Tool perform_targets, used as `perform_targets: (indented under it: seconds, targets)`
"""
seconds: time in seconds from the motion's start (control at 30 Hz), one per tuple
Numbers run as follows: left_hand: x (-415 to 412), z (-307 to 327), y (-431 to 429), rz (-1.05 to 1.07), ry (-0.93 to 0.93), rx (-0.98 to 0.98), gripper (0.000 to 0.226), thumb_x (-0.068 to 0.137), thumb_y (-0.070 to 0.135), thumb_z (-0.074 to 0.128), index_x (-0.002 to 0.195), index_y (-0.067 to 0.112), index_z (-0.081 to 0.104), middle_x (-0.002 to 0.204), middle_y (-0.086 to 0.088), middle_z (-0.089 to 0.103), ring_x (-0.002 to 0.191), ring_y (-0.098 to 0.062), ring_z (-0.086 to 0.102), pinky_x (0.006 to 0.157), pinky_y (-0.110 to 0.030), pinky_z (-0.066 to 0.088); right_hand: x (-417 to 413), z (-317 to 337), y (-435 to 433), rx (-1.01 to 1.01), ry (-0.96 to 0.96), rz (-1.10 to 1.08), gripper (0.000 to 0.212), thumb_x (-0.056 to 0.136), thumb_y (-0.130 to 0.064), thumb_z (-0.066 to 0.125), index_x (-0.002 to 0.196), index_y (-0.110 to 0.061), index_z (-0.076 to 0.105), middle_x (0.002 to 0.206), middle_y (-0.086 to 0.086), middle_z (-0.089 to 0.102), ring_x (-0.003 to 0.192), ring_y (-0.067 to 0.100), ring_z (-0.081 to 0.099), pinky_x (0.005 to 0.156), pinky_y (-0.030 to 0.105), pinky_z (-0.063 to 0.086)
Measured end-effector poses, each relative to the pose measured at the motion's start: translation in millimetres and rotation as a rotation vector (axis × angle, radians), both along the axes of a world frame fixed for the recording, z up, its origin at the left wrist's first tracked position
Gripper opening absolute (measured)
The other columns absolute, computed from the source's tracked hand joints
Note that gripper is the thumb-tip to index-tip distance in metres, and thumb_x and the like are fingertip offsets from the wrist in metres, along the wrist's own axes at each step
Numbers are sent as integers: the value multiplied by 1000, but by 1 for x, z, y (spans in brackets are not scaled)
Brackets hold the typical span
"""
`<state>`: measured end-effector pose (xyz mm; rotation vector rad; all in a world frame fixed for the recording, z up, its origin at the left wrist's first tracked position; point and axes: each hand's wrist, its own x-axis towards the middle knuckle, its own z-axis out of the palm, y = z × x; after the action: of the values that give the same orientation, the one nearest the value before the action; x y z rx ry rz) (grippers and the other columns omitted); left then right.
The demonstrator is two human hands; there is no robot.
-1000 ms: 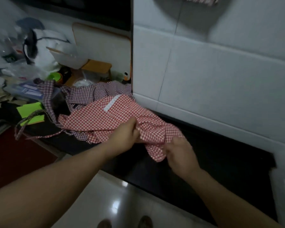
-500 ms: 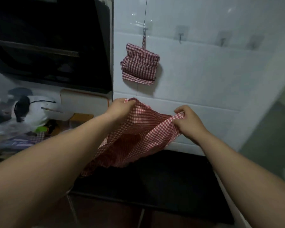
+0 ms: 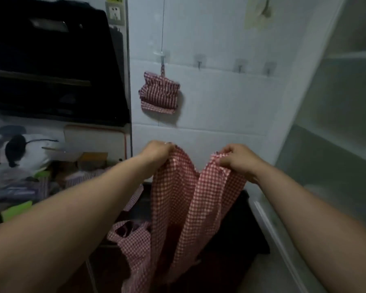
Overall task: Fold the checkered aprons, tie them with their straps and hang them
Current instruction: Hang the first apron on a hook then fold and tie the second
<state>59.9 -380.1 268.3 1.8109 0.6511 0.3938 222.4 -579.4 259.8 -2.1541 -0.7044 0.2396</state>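
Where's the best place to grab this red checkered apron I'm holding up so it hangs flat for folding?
Pinch the top edge of the red checkered apron farther apart, coming down over it from above. It hangs limp and sags in a V between the left hand and right hand, with cloth bunched under each grip, so a wider hold would probably pull it flat.

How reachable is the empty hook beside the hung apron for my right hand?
Probably not yet: the right hand grips the red apron with the left hand, though nothing blocks the hook.
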Motion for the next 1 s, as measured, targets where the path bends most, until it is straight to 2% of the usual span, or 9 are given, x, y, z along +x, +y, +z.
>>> perform_targets:
  seconds: [0.07,0.13,0.3,0.43,0.57,0.67,0.77,0.87,1.0]
  targets:
    - [-5,-40,-12,20,64,-75,28,105,23,55,110,0,71,113,-14,73,92,-26,69,78,-33,56,-12,-34,-11,-2,46,-4,13,80,-11,85,78,-14,72,74,5,72,69,18,64,70,32,49]
    - [-10,-67,-21,70,67,-159,27,103,26,57,106,3,71,113,-13,74,93,-26,70,81,-33,57,-27,-58,-19,34,63,-21,17,83,-8,82,74,-15,69,69,2,68,62,13,59,62,26,45]
    - [-20,-99,-43,89,-8,-313,37,103,38,58,112,6,73,108,-8,77,99,-26,73,94,-37,56,-48,-88,-39,287,194,-63,18,88,-5,78,88,-16,64,79,3,68,65,9,62,58,19,48]
    - [-13,-106,-63,26,52,-348,34,107,35,55,114,5,70,111,-13,75,100,-28,71,91,-40,57,-64,-104,-40,244,201,-3,20,89,-6,78,95,-18,62,90,14,71,71,14,66,66,25,50]
    - [-11,-107,-89,-58,72,-452,31,109,24,52,115,0,70,110,-21,75,101,-34,71,95,-50,57,-83,-114,-29,203,164,71,28,83,-13,78,102,-28,64,94,9,74,81,20,70,81,44,59]
    - [-15,-102,-97,-220,7,-535,23,100,6,55,112,-3,72,95,-15,76,84,-24,71,79,-37,58,-90,-113,-25,289,171,14,26,83,-16,80,99,-28,63,92,4,74,88,24,74,85,47,61]
    - [-17,-102,-104,-234,-95,-477,20,98,-3,56,110,-1,72,94,-15,77,86,-24,73,77,-35,60,-88,-105,-24,398,226,-95,26,80,-13,83,94,-22,62,93,9,74,88,28,73,85,48,60]
    - [-13,-106,-105,-103,-158,-310,14,99,3,64,109,2,73,100,-18,78,98,-34,75,88,-47,61,-88,-98,-24,427,247,-89,22,77,-12,84,82,-18,64,84,11,73,77,24,68,75,43,56]
    - [-10,-106,-106,-26,-174,-230,8,94,9,73,96,5,79,86,-12,79,84,-29,77,81,-43,61,-93,-95,-24,427,311,-51,16,87,-9,81,79,-14,68,75,8,71,70,19,65,64,31,53]
